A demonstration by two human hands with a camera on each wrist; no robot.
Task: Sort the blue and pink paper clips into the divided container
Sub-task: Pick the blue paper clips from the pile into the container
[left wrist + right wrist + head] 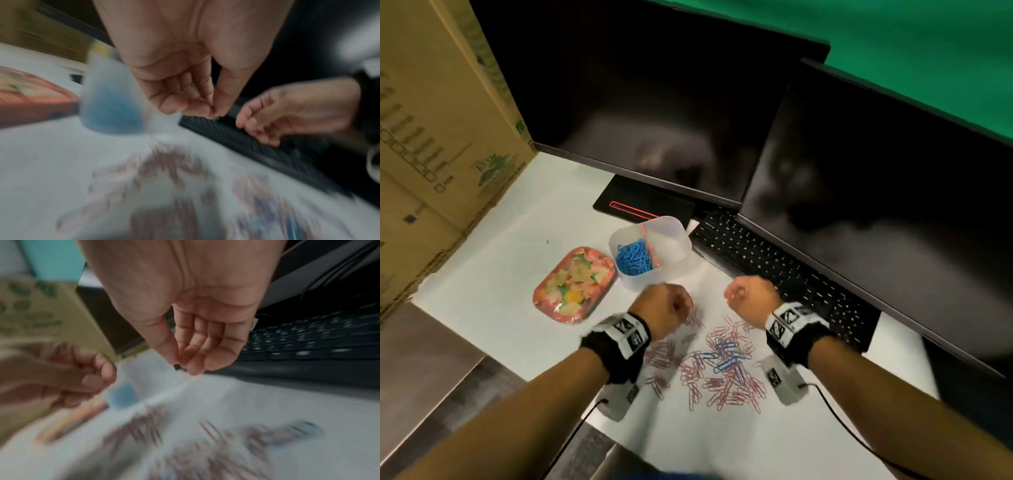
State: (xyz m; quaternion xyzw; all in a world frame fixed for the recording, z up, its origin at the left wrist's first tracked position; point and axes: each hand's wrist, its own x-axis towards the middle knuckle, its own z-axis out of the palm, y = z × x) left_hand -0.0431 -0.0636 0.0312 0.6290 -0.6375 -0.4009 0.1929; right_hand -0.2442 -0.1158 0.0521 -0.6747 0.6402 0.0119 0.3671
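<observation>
A translucent divided container (677, 230) stands on the white table, its left compartment full of blue paper clips (635, 257); a pink divider (650, 247) splits it. In front lies a loose pile of pink paper clips (726, 387) with a few blue clips (724, 365) among them. My left hand (671, 306) hovers just in front of the container, thumb and fingertips pressed together (213, 112); no clip shows between them. My right hand (748, 296) hovers beside the keyboard, its fingers loosely curled (180, 363) and nothing visibly held. Both wrist views are blurred.
A floral oval tin (575, 284) lies left of the container. A black keyboard (774, 270) runs under two dark monitors (654, 120) at the back and right. Cardboard boxes (431, 137) wall off the left. The table edge (493, 356) drops off at the near left.
</observation>
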